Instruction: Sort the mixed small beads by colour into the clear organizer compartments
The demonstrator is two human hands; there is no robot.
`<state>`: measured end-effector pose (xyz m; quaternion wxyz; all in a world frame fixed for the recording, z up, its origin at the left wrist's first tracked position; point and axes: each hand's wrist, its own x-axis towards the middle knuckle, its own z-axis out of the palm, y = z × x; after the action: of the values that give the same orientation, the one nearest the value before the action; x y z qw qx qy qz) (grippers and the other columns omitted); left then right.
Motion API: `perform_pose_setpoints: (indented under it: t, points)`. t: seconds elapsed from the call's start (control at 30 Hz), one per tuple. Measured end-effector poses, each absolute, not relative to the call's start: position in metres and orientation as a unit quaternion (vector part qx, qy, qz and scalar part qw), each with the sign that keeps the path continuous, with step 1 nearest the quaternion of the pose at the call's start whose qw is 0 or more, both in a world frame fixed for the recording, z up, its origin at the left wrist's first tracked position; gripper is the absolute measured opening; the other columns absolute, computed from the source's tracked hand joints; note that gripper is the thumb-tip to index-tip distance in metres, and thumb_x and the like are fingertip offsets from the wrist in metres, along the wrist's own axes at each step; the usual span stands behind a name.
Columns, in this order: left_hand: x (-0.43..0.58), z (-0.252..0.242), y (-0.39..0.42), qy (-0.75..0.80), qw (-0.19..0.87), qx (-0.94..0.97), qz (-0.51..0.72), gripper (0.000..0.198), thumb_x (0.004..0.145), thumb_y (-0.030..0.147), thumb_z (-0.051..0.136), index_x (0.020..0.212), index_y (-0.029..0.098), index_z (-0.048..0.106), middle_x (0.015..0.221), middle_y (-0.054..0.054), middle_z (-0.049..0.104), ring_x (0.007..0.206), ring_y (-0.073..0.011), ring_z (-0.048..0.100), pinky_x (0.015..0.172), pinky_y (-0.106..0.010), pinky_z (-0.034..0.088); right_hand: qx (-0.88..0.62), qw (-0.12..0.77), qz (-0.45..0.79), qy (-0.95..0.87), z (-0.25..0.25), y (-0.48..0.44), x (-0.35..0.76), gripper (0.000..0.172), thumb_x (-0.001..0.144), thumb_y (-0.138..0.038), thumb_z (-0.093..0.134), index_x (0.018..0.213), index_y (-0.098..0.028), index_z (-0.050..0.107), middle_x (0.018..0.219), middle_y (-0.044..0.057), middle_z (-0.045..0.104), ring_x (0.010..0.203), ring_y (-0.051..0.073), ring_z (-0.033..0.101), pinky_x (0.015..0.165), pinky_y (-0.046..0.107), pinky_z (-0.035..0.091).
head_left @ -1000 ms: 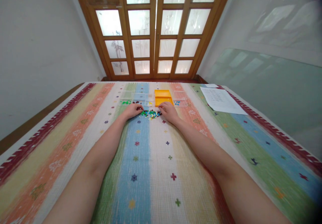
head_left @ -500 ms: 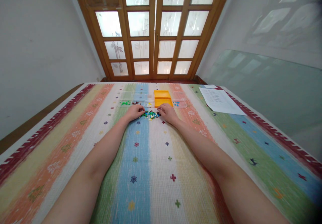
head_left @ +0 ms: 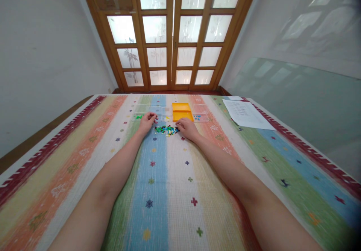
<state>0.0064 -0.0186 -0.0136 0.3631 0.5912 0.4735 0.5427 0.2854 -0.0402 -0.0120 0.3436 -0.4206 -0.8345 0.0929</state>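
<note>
A small pile of tiny coloured pieces (head_left: 166, 130) lies on the striped cloth (head_left: 169, 183) far in front of me. My left hand (head_left: 146, 121) reaches past the pile's left side to the clear compartment holding green pieces (head_left: 138, 117); its fingers are curled together, and what they hold is too small to see. My right hand (head_left: 187, 126) rests at the pile's right edge with fingers bent down onto the cloth, just below the orange tray (head_left: 182, 111). A row of clear small trays (head_left: 163, 114) flanks the orange one.
A printed sheet of paper (head_left: 246, 113) lies at the right rear of the cloth. Another clear tray with blue pieces (head_left: 200, 117) sits right of the orange tray. Wooden glazed doors (head_left: 172, 36) stand behind, with white walls on both sides.
My left hand has moved from the pile's left edge up and left to the compartment with green pieces. My right hand stays by the pile.
</note>
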Motion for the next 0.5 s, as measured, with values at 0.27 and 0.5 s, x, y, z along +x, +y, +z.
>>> perform_pose_setpoints:
  t: [0.27, 0.5]
  points:
    - [0.0008, -0.0108, -0.0174, 0.534, 0.348, 0.508, 0.579, 0.02, 0.086, 0.038, 0.059, 0.095, 0.02, 0.059, 0.074, -0.001, 0.067, 0.059, -0.0126, 0.059, 0.061, -0.025, 0.05, -0.422, 0.328, 0.089, -0.841, -0.0117, -0.0406, 0.2854, 0.014, 0.099, -0.023, 0.059, 0.098, -0.02, 0.073, 0.1, 0.007, 0.071, 0.097, 0.021, 0.061, 0.087, 0.033, 0.044]
    - [-0.0039, -0.0145, -0.015, 0.555, 0.329, 0.497, 0.579, 0.021, 0.083, 0.036, 0.055, 0.095, 0.019, 0.056, 0.08, -0.003, 0.071, 0.056, -0.0104, 0.059, 0.057, -0.023, 0.05, -0.423, 0.309, 0.086, -0.847, -0.0091, -0.0421, 0.2858, 0.015, 0.1, -0.024, 0.058, 0.098, -0.021, 0.073, 0.099, 0.007, 0.071, 0.096, 0.02, 0.062, 0.088, 0.033, 0.045]
